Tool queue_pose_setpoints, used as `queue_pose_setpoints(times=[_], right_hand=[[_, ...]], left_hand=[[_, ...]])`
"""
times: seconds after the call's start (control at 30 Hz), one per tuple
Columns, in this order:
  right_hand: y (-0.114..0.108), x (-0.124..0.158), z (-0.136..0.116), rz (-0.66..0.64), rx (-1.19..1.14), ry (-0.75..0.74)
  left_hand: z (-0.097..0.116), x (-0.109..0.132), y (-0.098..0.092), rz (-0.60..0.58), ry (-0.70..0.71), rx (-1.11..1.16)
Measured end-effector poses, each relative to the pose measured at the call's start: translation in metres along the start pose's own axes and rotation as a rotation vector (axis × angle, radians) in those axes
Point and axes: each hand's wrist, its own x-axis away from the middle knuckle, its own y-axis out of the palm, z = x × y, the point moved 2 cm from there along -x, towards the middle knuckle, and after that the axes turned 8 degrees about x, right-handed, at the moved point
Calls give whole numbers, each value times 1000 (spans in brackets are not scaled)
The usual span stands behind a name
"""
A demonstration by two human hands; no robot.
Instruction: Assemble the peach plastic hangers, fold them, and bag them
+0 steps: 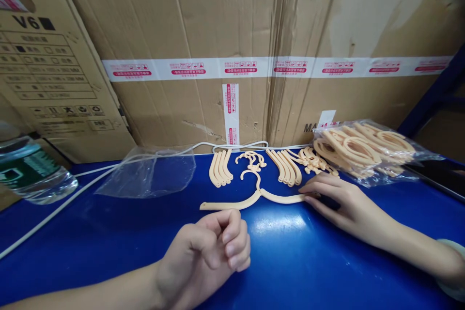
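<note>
A cream plastic hanger lies on the blue table, laid out as a hook [258,181], a left arm [232,205] and a right arm [281,198] meeting at the middle. The thumb and fingers of my right hand [339,201] close on the outer end of the right arm. Just in front of the left arm, my left hand [214,247] is curled in a loose fist, with nothing visible in it. Behind the hanger lie two rows of loose hanger arms [221,168] [284,167] and a small cluster of hooks [254,159].
More small cream parts [314,161] are piled at the right, beside a clear bag of hanger pieces [363,147]. An empty clear bag [148,174], a white cable [87,189] and a water bottle [34,169] are at the left. Cardboard boxes [181,111] stand along the back.
</note>
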Motion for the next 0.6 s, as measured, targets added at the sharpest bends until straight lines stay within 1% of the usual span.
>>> queue_pose_setpoints(times=[0.2, 0.37, 0.47, 0.6], right_hand=[[-1, -1, -2, 0, 4, -8], [-2, -1, -2, -10, -3, -11], [-2, 0, -3, -11, -8, -8], [-3, 0, -4, -7, -5, -13]], left_hand=[[-1, 0, 0, 0, -4, 27], [-2, 1, 0, -40, -6, -13], [-4, 3, -1, -74, -21, -139], [-6, 5, -6, -128, 1, -454]])
